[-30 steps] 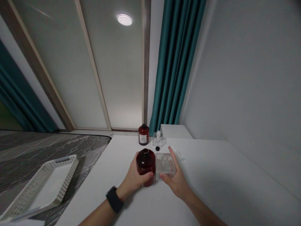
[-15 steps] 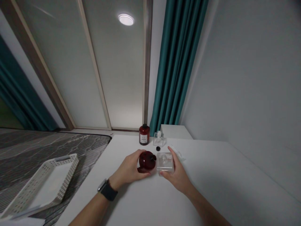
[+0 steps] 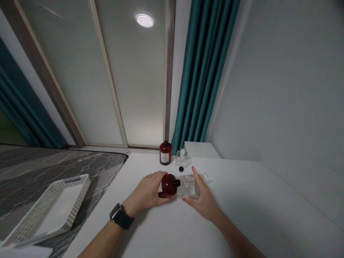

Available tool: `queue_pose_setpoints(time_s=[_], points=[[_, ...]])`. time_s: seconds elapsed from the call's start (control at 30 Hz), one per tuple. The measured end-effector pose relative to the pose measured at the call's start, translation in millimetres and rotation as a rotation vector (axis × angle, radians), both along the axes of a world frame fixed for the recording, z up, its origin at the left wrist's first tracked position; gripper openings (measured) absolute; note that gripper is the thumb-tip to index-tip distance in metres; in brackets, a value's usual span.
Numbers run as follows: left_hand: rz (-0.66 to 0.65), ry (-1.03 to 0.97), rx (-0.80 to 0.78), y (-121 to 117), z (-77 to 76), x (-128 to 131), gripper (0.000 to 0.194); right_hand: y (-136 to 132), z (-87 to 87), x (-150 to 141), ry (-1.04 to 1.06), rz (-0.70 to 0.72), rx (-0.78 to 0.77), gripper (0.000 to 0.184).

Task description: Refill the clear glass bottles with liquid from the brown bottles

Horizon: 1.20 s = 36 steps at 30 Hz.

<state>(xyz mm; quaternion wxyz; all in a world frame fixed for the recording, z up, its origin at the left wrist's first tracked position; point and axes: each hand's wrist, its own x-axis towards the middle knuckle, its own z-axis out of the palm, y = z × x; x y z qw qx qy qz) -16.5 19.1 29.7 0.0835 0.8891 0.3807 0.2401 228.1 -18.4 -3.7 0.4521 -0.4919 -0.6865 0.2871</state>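
My left hand [image 3: 152,188], below a dark wristwatch strap, is wrapped round a dark red bottle [image 3: 168,183]. That bottle is tilted to the right, its black neck [image 3: 176,183] over the left side of a clear square glass bottle [image 3: 188,185]. My right hand [image 3: 200,195] grips the clear bottle from the right, thumb and fingers on opposite sides. Whether liquid is passing between the two is too small to tell. A small black cap [image 3: 181,169] lies on the white table just beyond them.
Farther back stand a second dark red bottle [image 3: 165,153] with a white label and another clear bottle [image 3: 183,158] with a whitish top. Crumpled clear plastic [image 3: 204,175] lies right of my right hand. A white perforated basket [image 3: 76,204] sits left of the table [image 3: 166,233].
The red bottle has tipped further to the right, its neck coming over the clear bottle. The clear bottle also looks slightly tilted. Both hands keep their grip.
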Motion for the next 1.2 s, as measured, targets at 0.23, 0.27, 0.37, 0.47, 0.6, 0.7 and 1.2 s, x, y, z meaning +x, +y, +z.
queue_pose_setpoints(time_s=[0.23, 0.27, 0.37, 0.47, 0.6, 0.7, 1.2], points=[[0.005, 0.026, 0.033, -0.1, 2.0, 0.1, 0.064, -0.9, 0.4, 2.3, -0.106, 0.001, 0.008, 0.104], [0.010, 0.034, 0.047, -0.2, 2.3, 0.2, 0.064, -0.8, 0.2, 2.3, -0.118, -0.004, 0.014, 0.103], [0.026, 0.052, 0.099, -0.4, 2.3, -0.4, 0.064, -0.7, -0.1, 2.3, -0.152, -0.007, 0.046, 0.101], [0.029, 0.069, 0.145, -0.6, 2.1, -1.2, 0.064, -1.1, 0.0, 2.6, -0.183, -0.001, 0.069, 0.097], [0.025, 0.077, 0.153, -1.0, 2.6, -0.5, 0.062, -1.8, -0.2, 3.0, -0.205, 0.006, 0.083, 0.096], [0.030, 0.058, 0.149, -1.3, 3.3, 0.5, 0.061, -1.9, -1.1, 3.0, -0.184, -0.004, 0.080, 0.098], [0.039, 0.022, 0.126, 0.4, -5.0, 1.3, 0.064, -1.3, -1.0, 8.2, -0.257, -0.008, 0.192, 0.093]])
